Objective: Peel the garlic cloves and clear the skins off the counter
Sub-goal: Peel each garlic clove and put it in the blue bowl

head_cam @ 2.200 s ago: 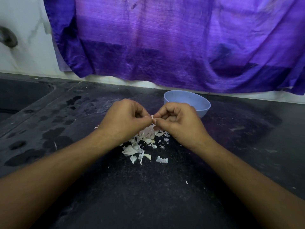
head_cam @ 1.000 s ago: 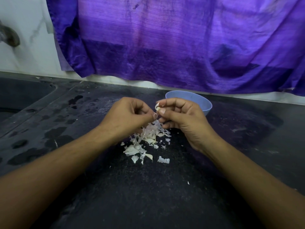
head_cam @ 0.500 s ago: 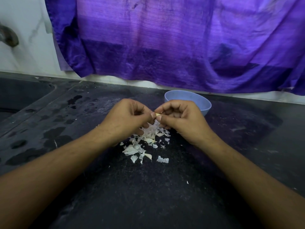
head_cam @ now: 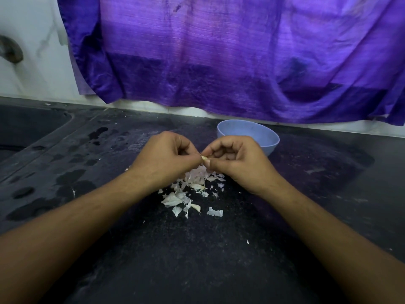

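A small pale garlic clove [head_cam: 204, 158] is held between my two hands above the dark counter [head_cam: 197, 260]. My left hand [head_cam: 163, 157] pinches it from the left with curled fingers. From the right, my right hand [head_cam: 234, 160] pinches it with thumb and forefinger. Most of the clove is hidden by my fingertips. Under the hands lies a heap of white garlic skins [head_cam: 190, 191], with loose flakes spread toward me.
A light blue bowl [head_cam: 249, 133] stands just behind my right hand; its inside is not visible. A purple cloth [head_cam: 230, 55] hangs on the wall behind. A sink basin [head_cam: 26, 126] and wet patches [head_cam: 65, 178] lie at the left.
My right hand had lifted with the clove a second ago; it has come back down and the two hands meet on the clove again over the heap.
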Motion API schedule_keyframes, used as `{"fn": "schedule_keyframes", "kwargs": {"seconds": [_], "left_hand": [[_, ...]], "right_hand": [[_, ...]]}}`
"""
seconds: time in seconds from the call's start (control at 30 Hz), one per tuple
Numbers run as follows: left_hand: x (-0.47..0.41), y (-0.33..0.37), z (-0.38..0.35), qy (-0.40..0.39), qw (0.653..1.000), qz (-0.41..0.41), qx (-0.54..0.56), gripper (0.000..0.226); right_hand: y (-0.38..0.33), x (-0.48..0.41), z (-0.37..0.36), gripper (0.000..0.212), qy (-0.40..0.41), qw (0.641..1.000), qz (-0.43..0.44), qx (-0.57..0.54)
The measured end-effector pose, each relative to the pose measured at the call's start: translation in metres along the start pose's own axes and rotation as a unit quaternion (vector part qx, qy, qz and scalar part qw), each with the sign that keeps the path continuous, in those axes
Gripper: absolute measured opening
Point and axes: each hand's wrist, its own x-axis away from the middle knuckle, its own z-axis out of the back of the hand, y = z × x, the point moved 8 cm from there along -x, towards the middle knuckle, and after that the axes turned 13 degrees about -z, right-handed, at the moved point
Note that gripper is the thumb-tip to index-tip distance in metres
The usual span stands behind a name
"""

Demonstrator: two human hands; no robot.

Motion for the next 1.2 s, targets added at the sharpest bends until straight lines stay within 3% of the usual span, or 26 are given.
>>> {"fn": "schedule_keyframes", "kwargs": {"seconds": [0.27, 0.6, 0.77, 0.93, 1.2], "left_hand": [[-0.003, -0.010, -0.002, 0.004, 0.999, 0.018, 0.032, 0.017], [-0.002, -0.008, -0.005, 0.015, 0.988, 0.032, 0.147, 0.027], [-0.002, -0.011, -0.009, 0.003, 0.985, 0.047, 0.168, 0.011], [-0.002, -0.013, -0.010, -0.003, 0.980, 0.064, 0.189, 0.009], [-0.004, -0.011, -0.006, -0.007, 0.995, 0.025, 0.094, 0.012]], "right_hand": [[0.002, -0.001, 0.004, 0.012, -0.016, 0.986, -0.032, -0.165], [-0.001, -0.002, 0.005, 0.014, 0.013, 0.996, 0.013, -0.086], [-0.006, 0.000, 0.007, 0.013, 0.028, 0.998, 0.038, -0.028], [-0.006, 0.001, 0.008, 0.014, 0.034, 0.999, 0.033, -0.010], [-0.004, 0.002, 0.005, 0.014, 0.033, 0.999, 0.032, 0.028]]}}
